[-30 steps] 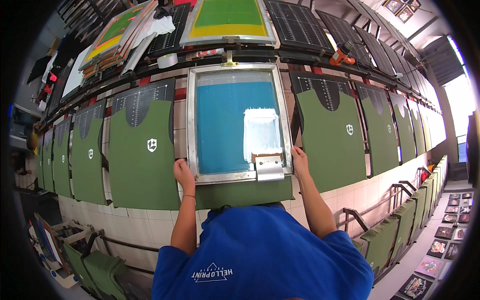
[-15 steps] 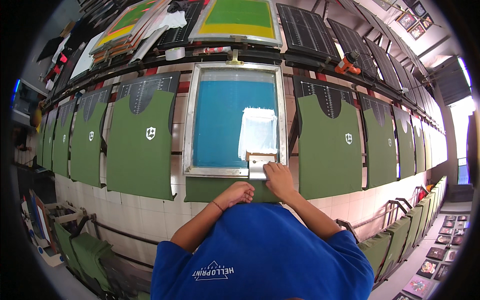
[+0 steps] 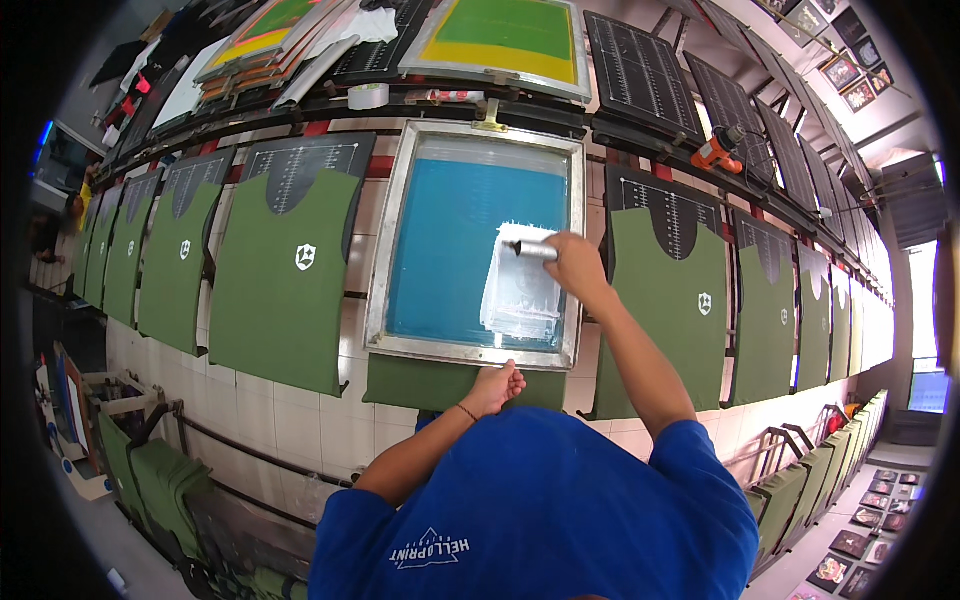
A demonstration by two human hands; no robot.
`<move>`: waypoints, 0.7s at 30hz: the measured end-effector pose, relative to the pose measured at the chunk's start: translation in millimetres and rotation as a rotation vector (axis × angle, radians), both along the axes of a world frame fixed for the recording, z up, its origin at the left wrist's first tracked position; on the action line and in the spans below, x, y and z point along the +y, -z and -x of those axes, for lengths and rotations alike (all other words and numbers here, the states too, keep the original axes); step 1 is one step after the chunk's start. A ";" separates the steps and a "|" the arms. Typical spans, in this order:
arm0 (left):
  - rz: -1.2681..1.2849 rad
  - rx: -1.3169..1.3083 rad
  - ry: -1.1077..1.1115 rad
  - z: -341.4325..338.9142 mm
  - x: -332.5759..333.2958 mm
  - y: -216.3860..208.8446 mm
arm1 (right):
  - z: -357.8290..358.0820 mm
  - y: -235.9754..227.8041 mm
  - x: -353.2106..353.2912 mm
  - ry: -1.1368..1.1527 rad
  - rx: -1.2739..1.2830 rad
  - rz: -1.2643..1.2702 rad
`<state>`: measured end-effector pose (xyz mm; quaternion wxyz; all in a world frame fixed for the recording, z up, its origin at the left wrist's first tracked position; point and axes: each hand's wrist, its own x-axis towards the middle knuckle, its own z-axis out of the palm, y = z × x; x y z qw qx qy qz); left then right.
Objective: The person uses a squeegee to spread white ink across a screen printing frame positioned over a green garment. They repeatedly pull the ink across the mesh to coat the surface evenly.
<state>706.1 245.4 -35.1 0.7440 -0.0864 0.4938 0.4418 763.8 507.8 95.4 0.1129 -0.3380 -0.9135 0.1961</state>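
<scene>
A silk-screen frame (image 3: pixel 377 290) with blue mesh (image 3: pixel 440 240) lies over a green shirt (image 3: pixel 450 385), whose lower end shows past its near edge. White ink (image 3: pixel 520 295) covers a patch at the mesh's right side. My right hand (image 3: pixel 577 265) is closed around a squeegee (image 3: pixel 532 250) with a metallic grip, at the far part of the ink. Whether the blade touches the mesh cannot be made out. My left hand (image 3: pixel 497 388) is closed at the frame's near bar, thumb on its edge and fingers curled below.
Green shirts with white shield prints lie on boards to the left (image 3: pixel 280 280) and right (image 3: pixel 670 310). Behind the frame runs a dark rail with a tape roll (image 3: pixel 368 96) and an orange heat gun (image 3: pixel 718 152). Another screen (image 3: pixel 500 45) rests farther back.
My right hand has carried the squeegee from the frame's near edge to the far part of the ink. My left hand has come up to the frame's near bar.
</scene>
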 end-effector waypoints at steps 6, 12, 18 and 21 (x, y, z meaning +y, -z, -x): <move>0.013 0.000 0.007 -0.8 -0.4 1.2 | 29.6 20.4 51.9 0.003 -0.113 -0.084; -0.002 0.036 -0.007 -2.0 -0.7 -5.1 | 30.9 34.0 50.4 0.014 -0.121 -0.102; -0.004 0.028 -0.013 -2.6 -2.0 0.4 | 13.7 28.1 5.9 0.003 -0.115 -0.064; 0.003 0.025 -0.021 -3.7 -1.8 5.5 | -1.4 19.9 -33.8 0.013 -0.128 -0.030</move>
